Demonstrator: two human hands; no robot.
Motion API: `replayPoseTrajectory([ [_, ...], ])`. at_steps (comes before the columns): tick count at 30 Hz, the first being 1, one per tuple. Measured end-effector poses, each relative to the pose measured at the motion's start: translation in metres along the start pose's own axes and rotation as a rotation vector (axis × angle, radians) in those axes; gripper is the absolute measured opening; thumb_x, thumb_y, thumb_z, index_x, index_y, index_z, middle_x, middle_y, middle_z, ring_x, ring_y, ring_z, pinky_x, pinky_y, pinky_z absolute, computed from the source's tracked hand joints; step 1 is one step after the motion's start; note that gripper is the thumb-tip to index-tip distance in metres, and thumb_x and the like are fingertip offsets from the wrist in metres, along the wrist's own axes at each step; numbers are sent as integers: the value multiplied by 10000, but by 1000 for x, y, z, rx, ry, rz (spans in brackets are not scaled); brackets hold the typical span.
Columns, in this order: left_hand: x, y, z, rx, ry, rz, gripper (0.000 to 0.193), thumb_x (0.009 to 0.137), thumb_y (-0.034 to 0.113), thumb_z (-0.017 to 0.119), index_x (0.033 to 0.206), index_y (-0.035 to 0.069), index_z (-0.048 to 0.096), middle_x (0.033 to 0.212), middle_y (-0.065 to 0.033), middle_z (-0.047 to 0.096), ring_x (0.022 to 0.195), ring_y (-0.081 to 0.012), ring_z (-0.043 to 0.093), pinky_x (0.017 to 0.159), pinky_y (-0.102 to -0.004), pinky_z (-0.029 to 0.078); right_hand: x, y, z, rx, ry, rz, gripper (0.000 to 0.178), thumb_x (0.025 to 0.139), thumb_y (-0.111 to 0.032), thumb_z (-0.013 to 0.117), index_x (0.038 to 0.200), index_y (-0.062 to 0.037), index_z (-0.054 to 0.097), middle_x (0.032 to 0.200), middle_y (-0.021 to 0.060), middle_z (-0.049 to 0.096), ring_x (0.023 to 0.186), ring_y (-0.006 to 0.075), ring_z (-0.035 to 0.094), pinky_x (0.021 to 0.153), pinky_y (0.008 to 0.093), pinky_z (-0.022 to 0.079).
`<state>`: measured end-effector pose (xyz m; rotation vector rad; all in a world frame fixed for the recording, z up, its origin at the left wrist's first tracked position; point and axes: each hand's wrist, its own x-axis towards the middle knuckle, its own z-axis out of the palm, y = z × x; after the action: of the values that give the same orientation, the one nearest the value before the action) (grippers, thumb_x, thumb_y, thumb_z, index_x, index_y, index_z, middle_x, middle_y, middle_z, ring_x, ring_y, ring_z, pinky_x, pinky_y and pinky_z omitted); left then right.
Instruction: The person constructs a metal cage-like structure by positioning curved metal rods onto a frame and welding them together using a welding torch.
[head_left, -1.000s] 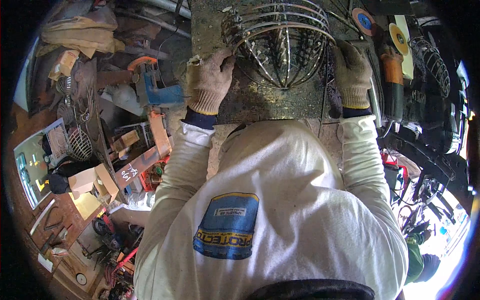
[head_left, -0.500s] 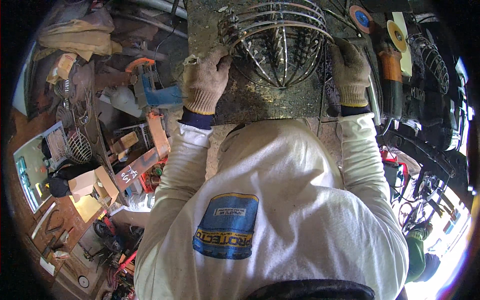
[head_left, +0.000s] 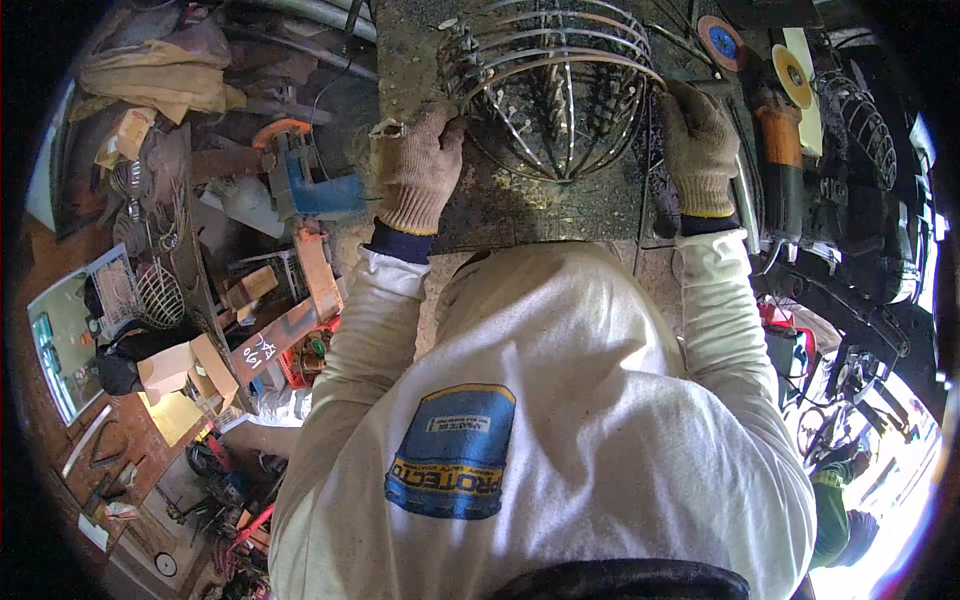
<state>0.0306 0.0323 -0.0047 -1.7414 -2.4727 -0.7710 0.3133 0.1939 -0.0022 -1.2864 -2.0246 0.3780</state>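
Note:
A domed cage of bent metal wire [head_left: 568, 110], with curved ribs meeting at a point on the near side, rests on a dark, worn workbench [head_left: 500, 222]. My left hand [head_left: 418, 168], in a knitted work glove, is closed at the left end of the cage's thick front hoop. At the hoop's right end, my right hand [head_left: 702, 152], gloved likewise, has its fingers curled against the wire. The fingertips of both hands are partly hidden by the gloves and the hoop. Through the ribs, dark marks and small bits show on the bench.
An angle grinder [head_left: 780, 150] with a yellow disc lies right of my right hand, near an orange-brown disc [head_left: 722, 42]. Another wire cage [head_left: 870, 120] sits farther right. On the left are a blue vise [head_left: 318, 190] and an open cardboard box [head_left: 185, 368].
The cage has shifted slightly toward me, its near point now a little lower. My left hand has moved slightly right and nearer with it; my right hand has barely moved.

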Motion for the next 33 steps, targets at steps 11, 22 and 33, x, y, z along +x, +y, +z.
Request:
replayPoseTrajectory([
  [11,0,-3,2,-45,15,30,143,897,200,718,1012,116,730,992,-128,749,926,-351,719,787,-442,565,-1,-3,-2,10,-18,16,255,937,-287,691,1125,-132,765,1004,142,762,965,324,727,841,398,559],
  [22,-1,-9,6,76,-39,26,211,919,276,692,1073,135,719,939,-131,749,836,-359,718,724,-460,562,0,0,-2,10,-32,21,275,939,-305,691,1137,-129,762,1028,153,757,976,333,724,835,405,561],
  [33,-2,-6,7,61,-21,19,205,912,265,706,1067,131,722,968,-125,751,885,-350,722,740,-448,564,-2,-6,-3,32,-9,30,274,929,-320,705,1109,-122,767,976,144,763,932,333,732,807,407,565],
])
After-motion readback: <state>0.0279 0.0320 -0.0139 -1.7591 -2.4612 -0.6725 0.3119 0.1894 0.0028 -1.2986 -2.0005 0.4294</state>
